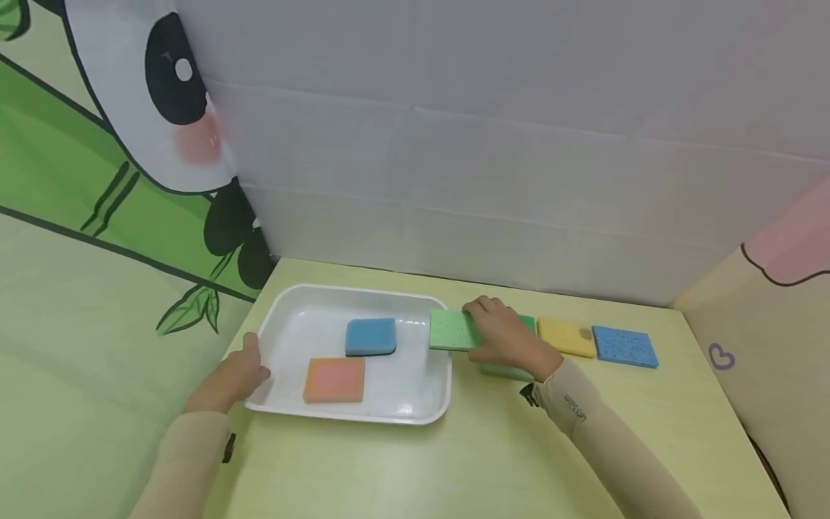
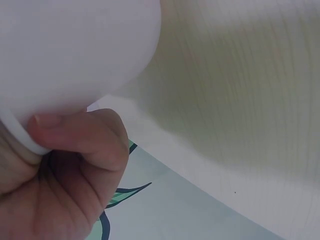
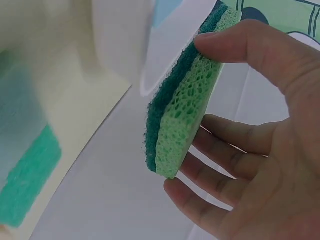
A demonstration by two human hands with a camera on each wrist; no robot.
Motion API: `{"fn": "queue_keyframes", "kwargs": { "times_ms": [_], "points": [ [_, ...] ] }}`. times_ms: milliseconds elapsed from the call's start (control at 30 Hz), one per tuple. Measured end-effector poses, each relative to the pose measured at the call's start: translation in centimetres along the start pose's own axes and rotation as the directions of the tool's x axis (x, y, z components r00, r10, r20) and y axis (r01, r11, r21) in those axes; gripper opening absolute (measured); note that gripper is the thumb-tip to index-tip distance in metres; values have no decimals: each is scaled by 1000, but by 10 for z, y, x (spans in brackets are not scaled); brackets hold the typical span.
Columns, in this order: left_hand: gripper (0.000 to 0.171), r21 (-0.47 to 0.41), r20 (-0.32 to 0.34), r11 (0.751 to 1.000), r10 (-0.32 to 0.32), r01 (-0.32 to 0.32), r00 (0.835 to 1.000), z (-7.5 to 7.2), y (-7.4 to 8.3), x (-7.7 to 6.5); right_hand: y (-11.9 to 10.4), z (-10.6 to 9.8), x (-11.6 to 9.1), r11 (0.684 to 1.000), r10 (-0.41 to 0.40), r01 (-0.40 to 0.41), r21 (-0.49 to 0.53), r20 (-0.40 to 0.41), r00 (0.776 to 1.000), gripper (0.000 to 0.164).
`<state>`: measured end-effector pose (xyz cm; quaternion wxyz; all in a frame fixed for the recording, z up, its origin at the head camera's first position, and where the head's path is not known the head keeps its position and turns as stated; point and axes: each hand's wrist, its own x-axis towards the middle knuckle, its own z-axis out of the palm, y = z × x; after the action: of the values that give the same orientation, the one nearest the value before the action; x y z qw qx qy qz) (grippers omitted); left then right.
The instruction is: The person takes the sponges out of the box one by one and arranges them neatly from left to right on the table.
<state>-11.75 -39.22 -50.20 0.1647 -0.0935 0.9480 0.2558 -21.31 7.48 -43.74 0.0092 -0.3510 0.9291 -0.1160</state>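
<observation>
My right hand [image 1: 509,334] pinches a light green sponge [image 1: 452,329] by its edges, lifted over the tray's right rim. In the right wrist view this sponge [image 3: 187,100] shows a dark green scouring layer on one face, the thumb on one edge and fingertips along the other. My left hand [image 1: 235,373] grips the left rim of a white tray [image 1: 402,404], thumb and fingers curled round the lip in the left wrist view. Inside the tray lie a blue sponge [image 1: 370,336] with a dark underside and an orange sponge [image 1: 333,380] with a pinkish middle.
Right of the tray, a green sponge [image 1: 509,372] lies partly hidden under my right hand. Beyond it sit a yellow sponge [image 1: 565,337] and a blue speckled sponge [image 1: 625,346]. A pale wall [image 1: 493,180] rises behind the yellow table [image 1: 389,468].
</observation>
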Motion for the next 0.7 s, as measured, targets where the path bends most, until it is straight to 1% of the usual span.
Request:
{"fn": "queue_keyframes", "kwargs": {
  "times_ms": [200,300,433,533,700],
  "points": [
    [62,0,1,1000,-10,10,1000,2,-3,1,21,-4,-26,999,38,-38,25,-15,999,75],
    [64,-1,9,1000,-21,21,1000,2,-4,1,32,-3,-38,997,63,-62,35,-8,998,77],
    [63,8,7,1000,-20,20,1000,2,-4,2,46,-1,-52,994,81,-81,67,-5,997,78],
    [61,15,2,1000,-15,15,1000,2,-4,3,56,1,-62,993,88,-88,82,-4,996,76],
    [62,15,13,1000,-22,22,1000,2,-3,5,75,6,-80,988,114,-113,101,-5,993,75]
  ]
}}
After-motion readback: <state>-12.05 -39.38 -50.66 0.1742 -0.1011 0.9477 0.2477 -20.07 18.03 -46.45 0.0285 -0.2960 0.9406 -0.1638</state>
